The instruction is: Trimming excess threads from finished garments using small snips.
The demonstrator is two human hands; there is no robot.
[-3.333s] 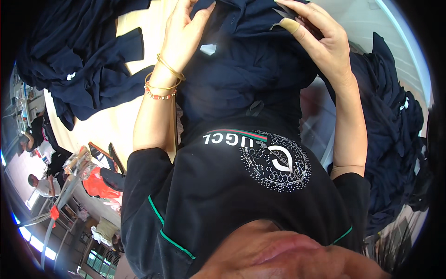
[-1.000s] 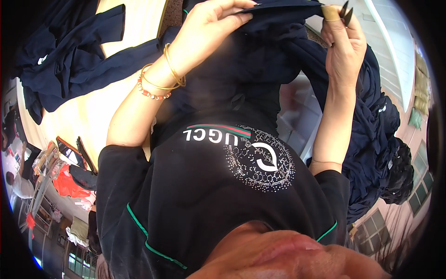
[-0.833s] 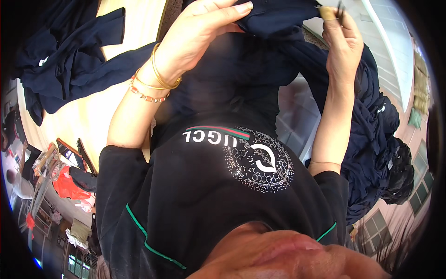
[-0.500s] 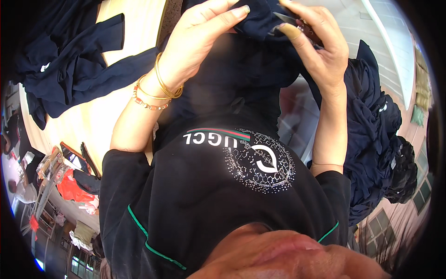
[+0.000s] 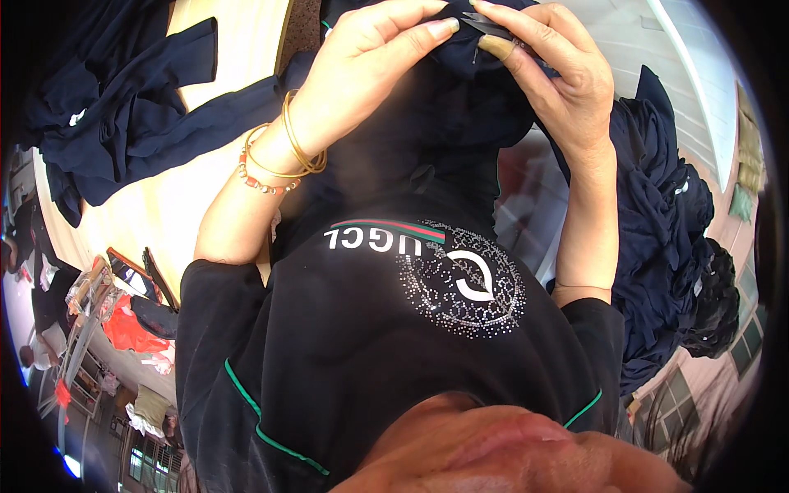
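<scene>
At the top edge, dark navy cloth (image 5: 460, 66) is pinched between the thumb and fingers of my left hand (image 5: 370, 57), which has gold bangles and a beaded bracelet (image 5: 267, 182) at its wrist. My right hand (image 5: 567, 82) is closed on small thread snips (image 5: 486, 26). Their pointed metal blades stick out past the fingers toward my left fingertips, over the cloth. A tan covering (image 5: 496, 47) wraps the tip of my right thumb. A small loose thread seems to hang beside it. The snips' handle is mostly hidden in my palm.
More navy garments (image 5: 123, 123) lie on the pale wooden table (image 5: 156, 238) at left. A heap of navy clothing (image 5: 649, 222) stands close beside my right arm, with a white surface (image 5: 657, 57) beyond. Red cloth (image 5: 131, 324) and a person (image 5: 41, 279) are at far left.
My hands have come closer together. The left one has shifted a little right, and the snips' blades have moved left and up, now near my left fingertips.
</scene>
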